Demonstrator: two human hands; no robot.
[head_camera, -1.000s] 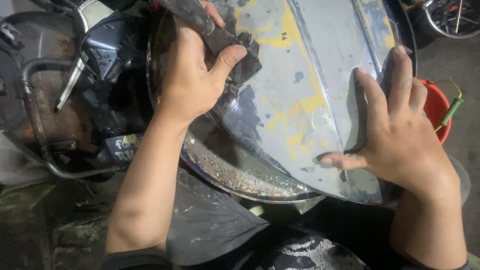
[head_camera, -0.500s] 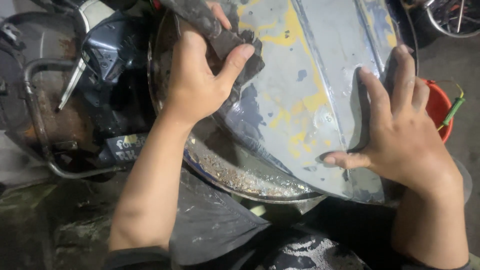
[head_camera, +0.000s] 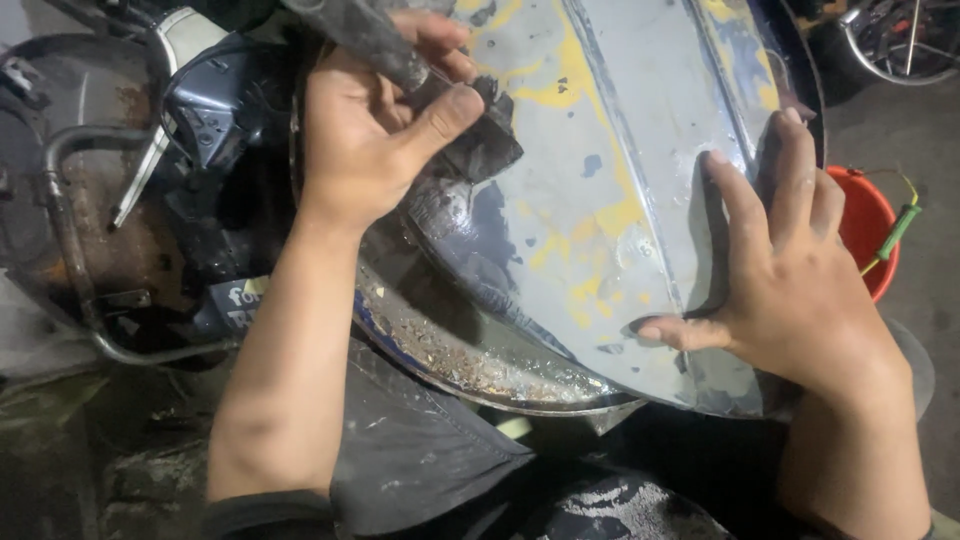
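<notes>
Curved grey metal panel (head_camera: 620, 190), patched with yellow and dark blue where paint is worn, lying across the middle of the view over the lap, propped on a round metal basin (head_camera: 470, 365). Long axis running from the near right edge up toward the far middle, raised ribs following the same line; near end rounded, far end out of view past the top.

Compared with half a second ago: panel in the same place, right hand unmoved, left hand with its dark pad shifted slightly up toward the far left of the panel.

Pressed on the panel's far-left part, a dark, worn sanding pad (head_camera: 470, 140), folded and gripped in the left hand (head_camera: 370, 130), thumb clamped across the top, fingers curled round it — grip closed tight on the pad. Laid flat on the panel's right side, the right hand (head_camera: 790, 290), fingers spread wide, thumb pointing left along the near edge, holding nothing, only bracing the sheet.

Beneath, the basin's rim crusted with rust-coloured grit. Further left, a motorcycle (head_camera: 150, 200) with dark bodywork, a rusty frame tube and a pale lever. At the right, beyond the panel, a red bucket (head_camera: 860, 235) with a green-handled tool (head_camera: 893, 235) resting on its rim. Far right corner, a spoked wheel (head_camera: 900, 40).
</notes>
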